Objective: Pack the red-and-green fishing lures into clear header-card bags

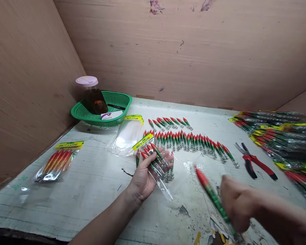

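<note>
My left hand point(145, 173) grips a clear plastic bag point(165, 190) with a yellow header, and several red-and-green fishing lures point(156, 151) lie inside it. Off to the right, my right hand point(236, 204) is blurred but closed around the hook end of a single red-and-green fishing lure point(211, 194), its red tip pointing up and left. Beyond the left hand runs a long row of similar lures point(191, 141), with a shorter row point(170, 123) behind it. A few more lures are partly hidden by the left hand.
Flat bags point(129, 134) lie beside a green basket point(76, 114) holding a lidded cup point(94, 98), a card and a pen. A packed bag of lures point(57, 161) rests at left. Red-handled pliers point(256, 163) and piled packets point(288, 136) occupy the right. Wooden walls enclose the table.
</note>
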### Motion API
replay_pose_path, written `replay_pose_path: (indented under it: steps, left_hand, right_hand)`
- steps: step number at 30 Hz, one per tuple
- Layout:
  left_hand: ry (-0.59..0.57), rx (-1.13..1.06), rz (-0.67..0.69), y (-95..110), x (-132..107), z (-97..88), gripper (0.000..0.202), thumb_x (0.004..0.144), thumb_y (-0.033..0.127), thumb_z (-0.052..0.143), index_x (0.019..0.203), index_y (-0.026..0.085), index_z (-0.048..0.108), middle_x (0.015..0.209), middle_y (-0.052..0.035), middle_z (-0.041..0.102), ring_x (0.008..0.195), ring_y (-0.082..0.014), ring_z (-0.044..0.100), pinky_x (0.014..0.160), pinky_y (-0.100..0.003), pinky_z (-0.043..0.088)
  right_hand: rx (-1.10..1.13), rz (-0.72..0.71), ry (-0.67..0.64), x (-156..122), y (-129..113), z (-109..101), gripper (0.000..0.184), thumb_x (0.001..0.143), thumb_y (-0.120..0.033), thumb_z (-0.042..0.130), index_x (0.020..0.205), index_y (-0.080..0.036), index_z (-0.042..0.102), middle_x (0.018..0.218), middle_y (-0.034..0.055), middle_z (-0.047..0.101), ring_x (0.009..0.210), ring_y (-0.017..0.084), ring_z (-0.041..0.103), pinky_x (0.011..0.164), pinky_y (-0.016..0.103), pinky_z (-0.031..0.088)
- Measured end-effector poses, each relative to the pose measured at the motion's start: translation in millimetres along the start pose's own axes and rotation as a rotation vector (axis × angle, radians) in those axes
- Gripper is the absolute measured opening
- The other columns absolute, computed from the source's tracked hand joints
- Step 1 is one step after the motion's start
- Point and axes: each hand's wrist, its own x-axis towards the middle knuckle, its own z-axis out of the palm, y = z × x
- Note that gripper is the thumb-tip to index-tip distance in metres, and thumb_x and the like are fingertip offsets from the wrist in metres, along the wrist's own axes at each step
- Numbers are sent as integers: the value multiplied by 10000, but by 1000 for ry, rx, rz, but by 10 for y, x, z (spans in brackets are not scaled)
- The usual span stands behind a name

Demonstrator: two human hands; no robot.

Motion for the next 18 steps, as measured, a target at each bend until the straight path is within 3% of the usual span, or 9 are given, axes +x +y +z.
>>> replay_pose_path:
  steps: [3, 5, 8, 12, 18]
  left_hand:
    - [-36, 0, -20, -4, 5, 0, 299, 856, 175, 544, 1130, 64, 591, 1073, -165, 688, 972, -273, 666, 867, -415, 543]
    - [-37, -2, -27, -4, 10, 1, 292, 852, 168, 544, 1120, 66, 598, 1055, -161, 694, 974, -272, 666, 879, -423, 535]
    - [-25, -11, -34, -16, 14, -6, 274, 843, 159, 548, 1095, 70, 611, 1005, -155, 708, 978, -270, 664, 896, -424, 522]
    - [-71, -36, -30, -46, 8, -20, 240, 826, 164, 575, 1042, 74, 630, 955, -145, 718, 996, -280, 654, 925, -437, 500]
    - [-51, -57, -50, -51, -8, -2, 216, 825, 145, 564, 1020, 75, 624, 958, -153, 712, 1000, -287, 651, 930, -459, 492]
  right_hand:
    - [203, 0, -341, 162, -146, 160, 96, 843, -324, 588, 842, -248, 529, 702, 13, 581, 637, 155, 568, 709, 293, 517]
    - [191, 53, -378, 236, -144, 285, 146, 794, -175, 606, 885, -240, 513, 778, 13, 594, 715, 146, 575, 707, 257, 513]
    - [67, 91, -296, 261, -50, 451, 196, 753, -85, 562, 864, -226, 485, 826, 24, 575, 787, 156, 548, 680, 264, 496]
    - [-172, 14, -108, 246, 81, 614, 156, 793, -80, 513, 890, -202, 515, 854, 52, 566, 813, 188, 505, 706, 339, 437]
    - [-278, -62, 48, 230, 144, 684, 115, 846, -123, 534, 943, -183, 552, 814, 51, 578, 762, 178, 526, 680, 336, 414]
